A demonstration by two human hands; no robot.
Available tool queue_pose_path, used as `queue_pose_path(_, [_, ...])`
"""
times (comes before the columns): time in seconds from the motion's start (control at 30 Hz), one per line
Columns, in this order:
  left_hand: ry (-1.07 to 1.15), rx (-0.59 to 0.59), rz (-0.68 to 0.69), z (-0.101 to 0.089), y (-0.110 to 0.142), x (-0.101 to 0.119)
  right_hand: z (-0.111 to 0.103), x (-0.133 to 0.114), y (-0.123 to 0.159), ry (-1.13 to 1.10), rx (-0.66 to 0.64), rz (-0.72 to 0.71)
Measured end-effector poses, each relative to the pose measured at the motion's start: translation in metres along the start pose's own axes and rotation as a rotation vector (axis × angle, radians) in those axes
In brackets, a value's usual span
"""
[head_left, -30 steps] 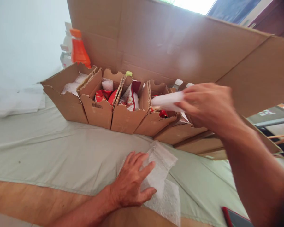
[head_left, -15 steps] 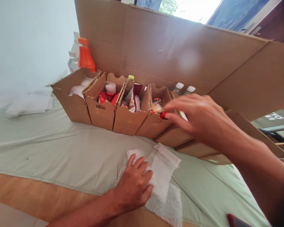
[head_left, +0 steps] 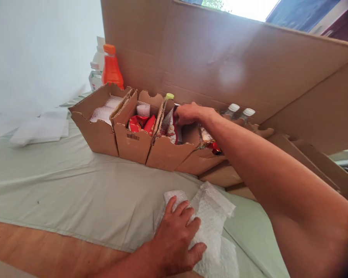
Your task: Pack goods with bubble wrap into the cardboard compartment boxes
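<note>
My left hand (head_left: 178,233) lies on a bubble wrap sheet (head_left: 211,208) on the cloth, fingers spread and pressing it down. Under those fingers is a rolled or folded part of the wrap; what it may contain cannot be seen. My right hand (head_left: 188,113) reaches into the third cardboard box (head_left: 172,154) from the left. Its fingers are curled at the upper edge of a dark red and white packet (head_left: 170,127), and the fingertips are partly hidden. A second box (head_left: 133,148) beside it holds a red packet (head_left: 142,123) and a bubble-wrapped roll (head_left: 143,109).
The leftmost box (head_left: 95,135) contains bubble-wrapped pieces. Behind the row stand an orange bottle (head_left: 112,67), two white-capped bottles (head_left: 233,108) and a tall cardboard panel (head_left: 205,58). White sheets (head_left: 43,125) lie at the left on the green cloth (head_left: 89,193).
My right hand has moved left and down into the third box, and the packet there has shifted. My left hand stays on the bubble wrap. The view has turned slightly.
</note>
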State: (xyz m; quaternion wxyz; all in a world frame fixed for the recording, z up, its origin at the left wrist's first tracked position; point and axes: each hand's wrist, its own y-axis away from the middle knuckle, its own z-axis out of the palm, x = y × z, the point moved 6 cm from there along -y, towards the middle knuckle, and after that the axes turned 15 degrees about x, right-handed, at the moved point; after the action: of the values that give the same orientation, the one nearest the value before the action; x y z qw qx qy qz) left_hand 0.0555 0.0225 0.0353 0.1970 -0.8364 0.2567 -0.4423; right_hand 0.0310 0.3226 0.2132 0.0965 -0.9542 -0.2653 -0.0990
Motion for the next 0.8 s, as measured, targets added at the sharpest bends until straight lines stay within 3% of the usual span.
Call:
queue_pose_path(0.07, [0.027, 0.109, -0.004, -0.011, -0.002, 0.002, -0.03, 0.011, 0.024, 0.083, 0.112, 0.06])
queue_pose_path(0.13, [0.069, 0.298, -0.004, -0.032, -0.006, 0.004, -0.071, 0.022, 0.067, 0.155, 0.3, 0.14])
queue_pose_path(0.2, [0.133, 0.505, -0.003, -0.056, -0.009, 0.002, -0.109, 0.031, 0.132, 0.099, 0.584, 0.242])
queue_pose_path(0.27, [0.18, 0.661, 0.007, -0.077, -0.012, 0.0, -0.121, 0.032, 0.21, -0.102, 0.878, 0.266])
queue_pose_path(0.3, [0.182, 0.71, 0.018, -0.084, -0.012, -0.001, -0.11, 0.03, 0.246, -0.191, 0.925, 0.277])
queue_pose_path(0.37, [0.136, 0.753, 0.058, -0.09, -0.013, 0.0, -0.067, 0.026, 0.305, -0.267, 0.878, 0.349])
queue_pose_path(0.43, [0.047, 0.669, 0.109, -0.081, -0.013, 0.005, -0.014, 0.005, 0.337, -0.306, 0.653, 0.163])
queue_pose_path(0.47, [-0.004, 0.563, 0.127, -0.071, -0.014, 0.008, 0.008, -0.006, 0.346, -0.35, 0.516, 0.052])
queue_pose_path(0.53, [-0.095, 0.273, 0.124, -0.044, -0.012, 0.01, 0.021, -0.009, 0.354, -0.377, 0.43, -0.024])
queue_pose_path(0.57, [-0.128, 0.125, 0.107, -0.03, -0.01, 0.009, 0.013, -0.003, 0.35, -0.37, 0.465, 0.001])
queue_pose_path(0.63, [-0.163, -0.071, 0.066, -0.013, -0.005, 0.008, -0.025, 0.015, 0.326, -0.301, 0.62, 0.091])
queue_pose_path(0.73, [-0.166, -0.144, 0.041, -0.008, -0.003, 0.007, -0.087, 0.016, 0.248, -0.152, 0.731, 0.038])
queue_pose_path(0.8, [-0.163, -0.146, 0.049, -0.009, -0.003, 0.006, -0.107, -0.002, 0.171, -0.152, 0.644, 0.001])
